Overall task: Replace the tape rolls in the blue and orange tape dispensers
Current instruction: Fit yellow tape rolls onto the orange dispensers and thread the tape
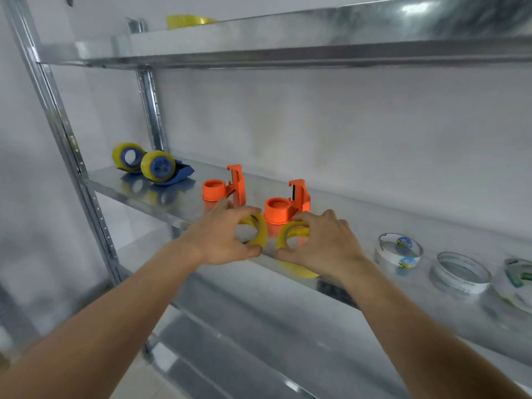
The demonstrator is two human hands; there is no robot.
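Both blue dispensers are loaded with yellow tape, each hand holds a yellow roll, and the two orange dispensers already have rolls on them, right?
Not quite. The head view shows both orange dispensers with bare hubs. The rest stands.

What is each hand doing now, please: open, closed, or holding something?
Left hand: holding a yellow tape roll.
Right hand: holding another yellow roll.

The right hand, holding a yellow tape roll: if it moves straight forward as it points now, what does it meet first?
Most likely the nearer orange plastic tape dispenser. Its empty round hub stands directly beyond the right hand and its thin yellow tape roll. They seem close already, though depth is hard to judge from this single view.
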